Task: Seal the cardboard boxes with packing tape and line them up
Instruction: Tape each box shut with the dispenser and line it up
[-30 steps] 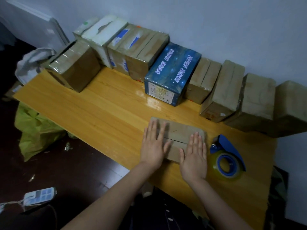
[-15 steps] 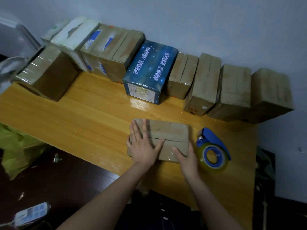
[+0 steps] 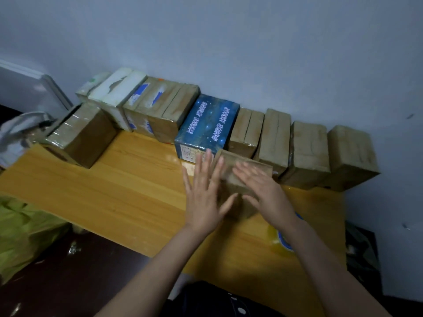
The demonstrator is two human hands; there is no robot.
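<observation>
Holds box (image 3: 229, 179) between both hands, tilted, over the middle of the worktop (image 3: 114, 191), just in front of the blue box (image 3: 206, 124). Cannot tell whether the lower corner touches the worktop; blurred here.

Presses left hand (image 3: 206, 195) flat against the left side of the box, fingers straight and spread, thumb reaching towards the near face. Lays right hand (image 3: 263, 191) over the top and right end of the box, fingers extended rather than curled; outline blurred.

Shows tape dispenser (image 3: 280, 239) on the worktop just to the right of the box, largely hidden beneath the right forearm; only part of a yellowish roll and a blue rim visible.

Shows row (image 3: 309, 152) of boxes side by side along the wall (image 3: 251, 53) at the back of the worktop: white and brown ones at left, blue box at centre, four brown ones at right. Shows a separate brown box (image 3: 84, 136), glossy with tape, in front of the row's left end. Shows yellow-green bag (image 3: 23, 232) below the left edge of the worktop.
</observation>
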